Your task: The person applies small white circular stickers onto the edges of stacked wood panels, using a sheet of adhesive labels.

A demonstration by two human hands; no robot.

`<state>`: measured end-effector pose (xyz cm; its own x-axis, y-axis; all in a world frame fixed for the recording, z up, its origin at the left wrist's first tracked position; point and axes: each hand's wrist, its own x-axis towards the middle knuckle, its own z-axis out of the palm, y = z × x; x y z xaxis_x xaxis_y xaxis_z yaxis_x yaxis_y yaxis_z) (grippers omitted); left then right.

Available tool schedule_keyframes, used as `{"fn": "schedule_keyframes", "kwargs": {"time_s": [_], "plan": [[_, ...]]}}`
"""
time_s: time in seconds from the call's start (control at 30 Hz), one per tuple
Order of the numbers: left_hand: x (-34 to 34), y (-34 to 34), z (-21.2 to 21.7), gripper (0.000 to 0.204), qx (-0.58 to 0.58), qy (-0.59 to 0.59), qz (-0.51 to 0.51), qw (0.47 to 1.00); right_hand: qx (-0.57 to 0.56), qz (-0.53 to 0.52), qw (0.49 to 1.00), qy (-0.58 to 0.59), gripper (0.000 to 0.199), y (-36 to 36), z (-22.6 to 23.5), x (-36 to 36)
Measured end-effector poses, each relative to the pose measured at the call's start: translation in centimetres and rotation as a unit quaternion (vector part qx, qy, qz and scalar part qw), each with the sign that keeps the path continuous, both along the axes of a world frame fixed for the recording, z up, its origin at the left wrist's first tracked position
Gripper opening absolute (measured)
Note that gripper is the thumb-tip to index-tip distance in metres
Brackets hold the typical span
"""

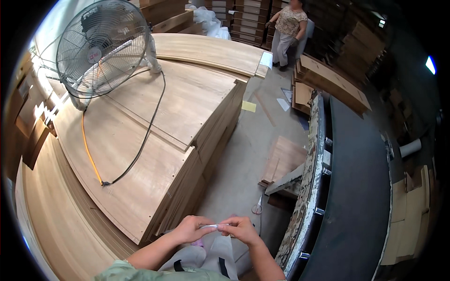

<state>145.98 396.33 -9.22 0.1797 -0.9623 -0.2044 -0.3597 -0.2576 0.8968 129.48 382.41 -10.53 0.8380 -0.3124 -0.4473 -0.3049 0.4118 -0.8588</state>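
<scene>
In front of my body, my left hand [191, 228] and my right hand [241, 230] meet with their fingertips pinched together. Between them runs a small, thin white strip [213, 225], gripped from both sides; it is too small to tell its exact kind. To the left of my hands rises a stack of wooden panels [154, 192]. Beyond my right hand, low down beside the conveyor's leg, is a pair of scissors [257, 208] with pale reddish handles.
A large wire-caged fan [101, 51] stands on the panels, its black and orange cable [151, 122] looped across them. On the right runs a dark conveyor belt [358, 187] with a worn, peeling edge. Loose boards [284, 157] lie beside it. Farther off stands another person [289, 28].
</scene>
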Motion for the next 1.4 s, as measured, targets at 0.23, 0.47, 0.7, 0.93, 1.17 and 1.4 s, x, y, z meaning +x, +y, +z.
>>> {"fn": "schedule_keyframes", "kwargs": {"time_s": [0.23, 0.47, 0.7, 0.93, 1.17, 1.4], "plan": [[1.2, -0.4, 0.9, 0.024, 0.139, 0.104, 0.026, 0.985, -0.039, 0.031, 0.999, 0.019, 0.02, -0.9, -0.3, 0.4], [3.0, -0.1, -2.4, 0.024, 0.08, 0.167, 0.106, 0.977, -0.041, -0.002, 0.999, 0.02, 0.02, -2.4, -3.7, 3.1], [3.4, -0.5, -1.6, 0.019, 0.103, 0.088, 0.155, 0.979, -0.365, 0.041, 0.923, -0.117, 0.016, -4.6, -1.4, 6.0], [3.8, -0.3, -3.2, 0.017, 0.134, 0.075, 0.148, 0.977, -0.52, 0.21, 0.811, -0.168, 0.009, -3.1, -3.2, 8.5], [3.6, 0.1, -5.7, 0.017, 0.18, 0.126, 0.137, 0.966, -0.51, 0.274, 0.803, -0.144, 0.012, -2.8, -5.7, 8.6], [3.0, 1.2, -8.0, 0.017, 0.298, 0.257, 0.2, 0.897, -0.486, 0.264, 0.816, -0.166, 0.007, -0.8, -9.9, 7.5]]}}
